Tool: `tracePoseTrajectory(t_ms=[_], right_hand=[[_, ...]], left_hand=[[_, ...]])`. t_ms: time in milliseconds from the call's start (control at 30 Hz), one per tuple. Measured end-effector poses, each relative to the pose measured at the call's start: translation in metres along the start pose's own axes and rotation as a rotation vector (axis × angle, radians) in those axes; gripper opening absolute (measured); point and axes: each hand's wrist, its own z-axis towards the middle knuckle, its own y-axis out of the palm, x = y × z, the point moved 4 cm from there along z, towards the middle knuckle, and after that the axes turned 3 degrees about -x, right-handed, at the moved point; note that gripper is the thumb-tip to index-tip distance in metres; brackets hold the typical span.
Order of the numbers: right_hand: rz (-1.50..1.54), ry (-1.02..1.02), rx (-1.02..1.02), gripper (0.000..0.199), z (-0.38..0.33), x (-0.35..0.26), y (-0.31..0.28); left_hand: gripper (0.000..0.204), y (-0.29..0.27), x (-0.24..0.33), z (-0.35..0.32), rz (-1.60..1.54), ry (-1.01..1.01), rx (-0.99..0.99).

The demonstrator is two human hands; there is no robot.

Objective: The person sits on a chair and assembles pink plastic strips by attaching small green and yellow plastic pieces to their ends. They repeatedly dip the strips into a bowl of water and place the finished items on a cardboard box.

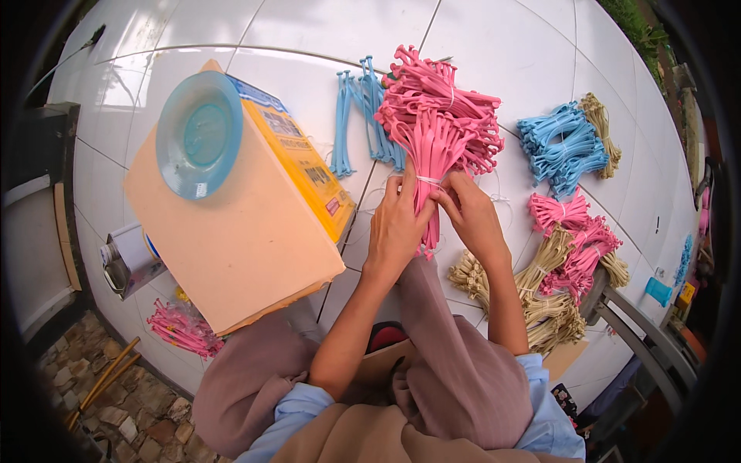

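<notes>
In front of me is a bundle of thin pink plastic strips with knobbed ends (434, 147), cinched near its lower part by a white tie (429, 180). My left hand (395, 228) grips the bundle from the left, its fingers wrapped round the strips just below the tie. On the other side, my right hand (469, 216) is closed with thumb and fingertips pinched at the tie's right end. Right behind the bundle lies a heap of more pink strips (455, 89). Loose blue strips (343, 123) rest to its left.
A cardboard box with a yellow printed side (239, 231) stands at left, a translucent blue plate (198, 135) on top. At right lie tied blue bundles (559, 143), pink bundles (587, 247) and beige bundles (552, 320) on white floor tiles. A grey metal frame (644, 320) stands beyond them.
</notes>
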Motion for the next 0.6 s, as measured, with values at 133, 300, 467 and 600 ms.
tracePoseTrajectory(t_ms=[133, 300, 467, 600], right_hand=[[0.350, -0.122, 0.058, 0.026, 0.007, 0.009, 0.001], [0.990, -0.176, 0.088, 0.029, 0.021, 0.000, 0.009], [1.390, -0.042, 0.032, 0.029, 0.029, 0.015, 0.001], [1.639, -0.010, 0.043, 0.027, 0.027, 0.028, 0.010]], left_hand=[[0.058, -0.003, -0.002, 0.002, -0.007, 0.024, -0.020], [0.055, -0.004, 0.017, 0.004, 0.144, 0.013, -0.005], [0.058, 0.002, 0.010, 0.012, -0.065, 0.044, -0.033], [0.060, 0.007, -0.006, 0.013, -0.241, 0.141, -0.025]])
